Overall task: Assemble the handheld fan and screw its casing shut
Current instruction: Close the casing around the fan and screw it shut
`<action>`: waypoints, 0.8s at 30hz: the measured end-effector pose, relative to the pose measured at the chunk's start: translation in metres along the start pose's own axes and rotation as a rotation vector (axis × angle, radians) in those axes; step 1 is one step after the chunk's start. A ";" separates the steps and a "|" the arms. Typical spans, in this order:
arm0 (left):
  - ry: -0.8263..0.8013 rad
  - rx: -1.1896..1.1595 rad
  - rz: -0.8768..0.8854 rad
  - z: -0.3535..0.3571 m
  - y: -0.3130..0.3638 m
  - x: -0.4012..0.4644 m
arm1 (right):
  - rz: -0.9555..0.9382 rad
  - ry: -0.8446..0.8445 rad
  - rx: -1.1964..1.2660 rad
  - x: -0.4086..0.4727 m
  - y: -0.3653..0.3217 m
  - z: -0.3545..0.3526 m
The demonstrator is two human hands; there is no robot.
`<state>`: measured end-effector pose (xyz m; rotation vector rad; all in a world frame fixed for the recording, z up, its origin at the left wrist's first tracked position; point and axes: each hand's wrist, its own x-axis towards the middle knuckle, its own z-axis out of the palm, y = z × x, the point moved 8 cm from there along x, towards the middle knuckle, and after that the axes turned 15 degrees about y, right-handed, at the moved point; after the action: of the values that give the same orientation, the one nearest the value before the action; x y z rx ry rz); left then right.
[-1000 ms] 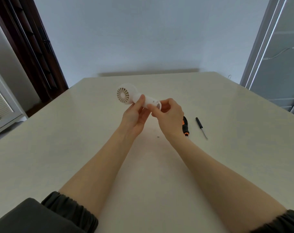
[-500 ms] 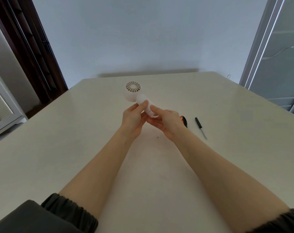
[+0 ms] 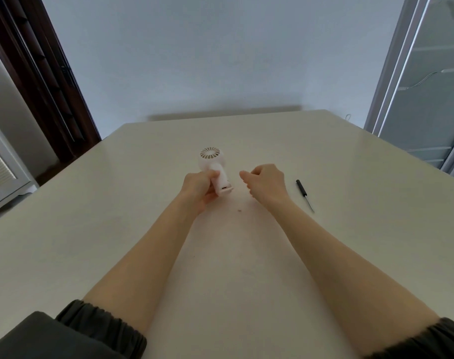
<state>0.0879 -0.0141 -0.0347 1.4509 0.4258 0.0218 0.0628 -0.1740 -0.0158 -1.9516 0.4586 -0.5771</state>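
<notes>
The white handheld fan is held over the table with its round grille pointing up and away and the handle's end toward me. My left hand is wrapped around the handle from the left. My right hand hovers a short way to the right of the fan, apart from it, fingers loosely curled and thumb sticking out, with nothing visible in it. A small black screwdriver lies on the table to the right of that hand. A tiny dark speck, maybe a screw, lies below the fan.
The pale table runs to a wall at the back. A dark door frame stands at the left and a glass door at the right. The orange-and-black screwdriver seen earlier is hidden behind my right hand.
My right hand has let go of the fan's handle and moved right. The fan has turned from grille-sideways to grille-up and now rests in my left hand alone.
</notes>
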 end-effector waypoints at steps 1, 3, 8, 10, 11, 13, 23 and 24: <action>0.016 0.025 0.004 -0.001 -0.001 0.002 | -0.032 0.006 -0.064 0.001 0.000 -0.002; 0.041 0.087 0.017 -0.004 -0.003 0.005 | -0.082 -0.009 -0.151 0.003 0.001 -0.005; 0.004 0.177 0.061 -0.004 -0.006 0.007 | -0.195 -0.052 -0.243 0.005 -0.001 -0.008; 0.008 0.198 0.082 -0.005 -0.006 0.011 | -0.207 -0.046 -0.268 0.010 0.001 -0.009; 0.006 0.197 0.088 -0.005 -0.006 0.011 | -0.213 -0.044 -0.282 0.012 0.002 -0.009; -0.009 0.187 0.096 -0.004 -0.006 0.010 | -0.225 -0.054 -0.323 0.014 0.005 -0.007; -0.123 0.080 0.069 0.007 -0.008 0.000 | -0.290 -0.066 -0.530 0.010 0.004 0.001; -0.121 0.078 0.067 0.007 -0.008 -0.001 | -0.286 -0.063 -0.532 0.011 0.004 0.001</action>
<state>0.0873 -0.0219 -0.0419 1.5343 0.2819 -0.0291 0.0718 -0.1807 -0.0182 -2.5635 0.3128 -0.6138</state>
